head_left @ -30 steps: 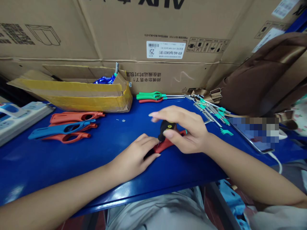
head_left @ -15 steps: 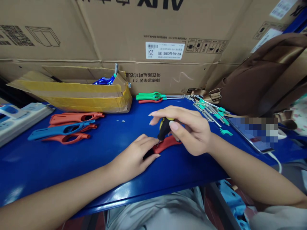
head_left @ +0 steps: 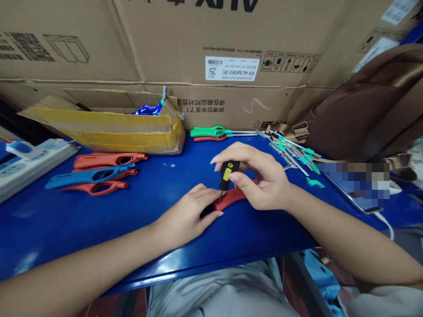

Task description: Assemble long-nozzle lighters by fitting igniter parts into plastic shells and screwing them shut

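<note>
A red lighter handle [head_left: 231, 199] lies on the blue table [head_left: 139, 224] in front of me. My left hand [head_left: 190, 209] pinches its left end between fingers and thumb. In my right hand [head_left: 264, 178] is a short screwdriver [head_left: 228, 171] with a black and yellow handle, held nearly upright. Its thin shaft reaches down to the lighter handle near my left fingertips; the exact tip contact is too small to make out. Part of the lighter handle is hidden under my right hand. A few tiny light-coloured pieces [head_left: 172, 165] lie on the table behind my left hand.
Red and blue lighter handles [head_left: 92, 176] are stacked at left, beside a white power strip [head_left: 56, 152]. An opened cardboard box [head_left: 132, 136], green lighter [head_left: 208, 131] and several metal tubes [head_left: 291, 152] stand or lie behind. At right are a phone [head_left: 353, 185] and brown bag [head_left: 357, 114].
The view has shifted slightly, so everything sits a little further right. My right fingers have shifted on the screwdriver, which has turned, and more of its yellow now shows. The left hand keeps its hold.
</note>
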The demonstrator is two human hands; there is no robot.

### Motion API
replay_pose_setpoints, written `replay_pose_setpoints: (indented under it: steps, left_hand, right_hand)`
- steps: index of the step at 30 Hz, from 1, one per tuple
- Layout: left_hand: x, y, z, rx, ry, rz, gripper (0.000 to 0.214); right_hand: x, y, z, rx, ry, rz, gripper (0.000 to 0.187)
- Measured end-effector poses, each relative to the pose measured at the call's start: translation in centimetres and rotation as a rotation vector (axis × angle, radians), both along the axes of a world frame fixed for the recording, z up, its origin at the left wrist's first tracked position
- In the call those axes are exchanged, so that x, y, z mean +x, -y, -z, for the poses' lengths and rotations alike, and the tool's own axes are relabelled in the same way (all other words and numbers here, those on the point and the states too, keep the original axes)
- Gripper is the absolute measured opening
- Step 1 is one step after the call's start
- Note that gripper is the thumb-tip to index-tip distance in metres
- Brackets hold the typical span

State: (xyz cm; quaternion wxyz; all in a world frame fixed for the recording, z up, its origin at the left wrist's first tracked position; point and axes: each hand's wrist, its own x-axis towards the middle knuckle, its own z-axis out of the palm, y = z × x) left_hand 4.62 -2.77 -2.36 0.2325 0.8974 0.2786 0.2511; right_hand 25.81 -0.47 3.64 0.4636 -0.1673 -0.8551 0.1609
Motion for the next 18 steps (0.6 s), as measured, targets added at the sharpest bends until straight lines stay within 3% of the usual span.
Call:
replay_pose_setpoints:
  steps: [6,12,14,18]
  left_hand:
    - [0.02,0.03,0.01,-0.022,0.007,0.001,0.026]
    - [0.02,0.02,-0.07,-0.031,-0.01,-0.008,0.024]
    - [0.0,0.04,0.01,-0.024,0.0,-0.004,0.023]
    - [-0.01,0.08,0.16,-0.019,0.021,-0.011,0.022]
  right_hand:
    - [0.05,-0.25,0.05,0.272,-0.006,0.09,0.026]
    - [0.1,0.41,-0.18,-0.067,0.072,-0.068,0.035]
    - [0.02,0.3,-0.06,-0.039,0.05,-0.029,0.03]
    - [-0.05,0.12,0.04,0.158,0.012,0.074,0.028]
